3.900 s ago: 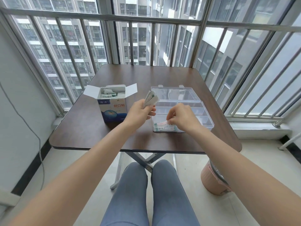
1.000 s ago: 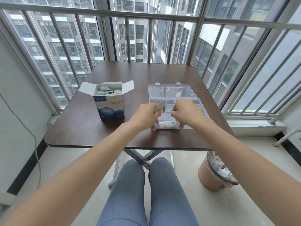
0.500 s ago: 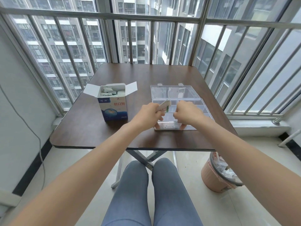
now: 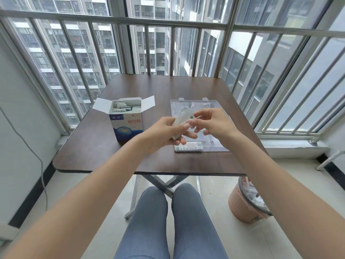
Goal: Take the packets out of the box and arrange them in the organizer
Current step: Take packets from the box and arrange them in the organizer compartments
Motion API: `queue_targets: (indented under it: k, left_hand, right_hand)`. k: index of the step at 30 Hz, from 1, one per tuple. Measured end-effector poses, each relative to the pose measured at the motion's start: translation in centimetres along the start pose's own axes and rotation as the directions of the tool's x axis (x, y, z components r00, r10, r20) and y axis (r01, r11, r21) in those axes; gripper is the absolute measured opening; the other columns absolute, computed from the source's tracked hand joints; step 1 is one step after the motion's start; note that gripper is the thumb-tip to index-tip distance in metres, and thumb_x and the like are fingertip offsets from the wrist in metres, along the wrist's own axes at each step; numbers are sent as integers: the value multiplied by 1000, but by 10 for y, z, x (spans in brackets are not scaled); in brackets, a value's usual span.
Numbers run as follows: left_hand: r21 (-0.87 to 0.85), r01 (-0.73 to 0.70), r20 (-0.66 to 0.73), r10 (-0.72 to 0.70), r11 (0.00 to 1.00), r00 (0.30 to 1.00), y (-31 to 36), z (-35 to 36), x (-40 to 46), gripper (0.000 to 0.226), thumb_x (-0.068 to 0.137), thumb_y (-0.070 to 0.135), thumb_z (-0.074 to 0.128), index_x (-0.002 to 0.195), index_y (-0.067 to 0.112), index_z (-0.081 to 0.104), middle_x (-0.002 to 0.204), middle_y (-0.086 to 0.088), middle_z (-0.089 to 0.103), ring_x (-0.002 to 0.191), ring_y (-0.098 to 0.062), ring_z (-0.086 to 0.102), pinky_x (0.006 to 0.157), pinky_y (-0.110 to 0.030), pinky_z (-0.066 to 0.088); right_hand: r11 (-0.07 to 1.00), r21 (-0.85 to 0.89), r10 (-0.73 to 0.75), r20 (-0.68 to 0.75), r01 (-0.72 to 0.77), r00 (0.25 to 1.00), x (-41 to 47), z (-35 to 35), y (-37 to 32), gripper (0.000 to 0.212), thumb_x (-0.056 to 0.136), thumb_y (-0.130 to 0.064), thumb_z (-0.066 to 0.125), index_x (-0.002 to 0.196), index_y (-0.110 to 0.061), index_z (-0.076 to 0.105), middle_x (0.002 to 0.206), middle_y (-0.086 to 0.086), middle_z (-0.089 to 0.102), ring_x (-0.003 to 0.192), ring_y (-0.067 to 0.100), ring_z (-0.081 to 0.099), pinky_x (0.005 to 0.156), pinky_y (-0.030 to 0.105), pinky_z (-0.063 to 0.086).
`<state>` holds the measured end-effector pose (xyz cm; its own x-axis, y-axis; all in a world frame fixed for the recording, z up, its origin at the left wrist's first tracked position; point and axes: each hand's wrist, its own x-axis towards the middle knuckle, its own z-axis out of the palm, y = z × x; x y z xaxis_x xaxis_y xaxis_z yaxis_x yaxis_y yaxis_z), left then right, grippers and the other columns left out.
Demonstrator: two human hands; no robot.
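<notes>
An open blue-and-white box [image 4: 127, 126] stands on the left of the brown table [image 4: 97, 146], with several packets showing inside. A clear plastic organizer [image 4: 216, 143] lies to its right, lid folded back. Its near-left compartment holds packets [image 4: 188, 147]. My left hand [image 4: 164, 135] grips a small stack of white packets [image 4: 182, 117] above the organizer. My right hand [image 4: 212, 122] is just right of the stack, its fingertips pinching the stack's top packet near the upper edge.
A metal railing and windows close off the far and right sides of the table. A pink waste bin [image 4: 246, 204] stands on the floor at the right, under the table's corner. A cable [image 4: 37, 161] hangs along the left wall. My knees [image 4: 168, 212] are under the near edge.
Both hands have risen from the organizer's near compartments. The stack in my left hand is now held higher and more upright, and my right hand has come to its top edge.
</notes>
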<state>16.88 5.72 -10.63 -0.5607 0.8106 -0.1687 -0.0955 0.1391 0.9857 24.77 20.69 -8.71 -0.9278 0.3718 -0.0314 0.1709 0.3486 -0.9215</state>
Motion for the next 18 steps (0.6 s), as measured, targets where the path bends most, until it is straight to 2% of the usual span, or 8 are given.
queue_targets:
  k: [3, 5, 7, 9, 12, 13, 18]
  left_hand:
    - [-52, -1, -37, 0, 999, 999, 0, 1, 0, 28, 101, 28, 39, 105, 9, 59, 84, -9, 70, 46, -7, 47, 49, -15, 42]
    - [41, -23, -187, 31, 999, 982, -2, -3, 2, 30, 103, 27, 35, 101, 8, 59, 77, -6, 67, 42, -6, 45, 46, -14, 39]
    - [178, -51, -337, 110, 983, 935, -5, -10, 5, 30, 103, 25, 34, 96, 10, 60, 74, -2, 64, 40, -2, 46, 43, -12, 37]
    - [249, -81, -413, 182, 965, 893, -5, -17, 6, 29, 102, 24, 35, 89, 15, 59, 74, 0, 65, 39, 0, 46, 42, -12, 36]
    - [273, -111, -420, 222, 956, 880, -4, -17, 6, 28, 102, 24, 36, 86, 17, 59, 74, 2, 65, 40, -1, 47, 43, -12, 36]
    - [275, -116, -408, 225, 954, 885, -4, -16, 6, 28, 102, 24, 37, 88, 16, 60, 74, 2, 65, 41, -1, 47, 43, -12, 37]
    - [291, -91, -328, 188, 952, 926, -4, -12, 5, 28, 100, 25, 41, 104, 8, 63, 80, 3, 63, 48, -3, 50, 46, -11, 39]
  right_hand:
    - [999, 45, 15, -87, -11, 996, 4, 1, 6, 18, 81, -8, 71, 98, -6, 66, 70, 3, 65, 47, 2, 55, 46, 13, 41]
    - [1000, -2, 30, -143, -31, 989, 5, -2, 12, 12, 84, -6, 68, 95, -3, 67, 71, 6, 66, 44, 2, 54, 43, 12, 39]
    - [995, -75, 49, -195, -65, 980, 6, -4, 20, 6, 85, -6, 67, 90, -3, 67, 72, 7, 66, 42, 5, 54, 40, 10, 36]
    - [977, -185, 69, -204, -108, 976, 8, -4, 29, 4, 83, -9, 68, 84, -6, 69, 74, 8, 68, 44, 8, 53, 42, 11, 38]
    - [913, -381, 83, -178, -146, 981, 10, 3, 36, 5, 78, -17, 70, 73, -16, 70, 75, 2, 71, 64, 15, 60, 64, 32, 54]
    - [884, -442, 80, -176, -152, 981, 10, 6, 36, 5, 76, -19, 70, 71, -19, 69, 77, 0, 71, 72, 18, 62, 70, 37, 54]
    - [701, -700, 7, -185, -136, 983, 5, 19, 28, 5, 81, -24, 68, 85, -21, 70, 98, 1, 69, 98, 24, 60, 69, 29, 38]
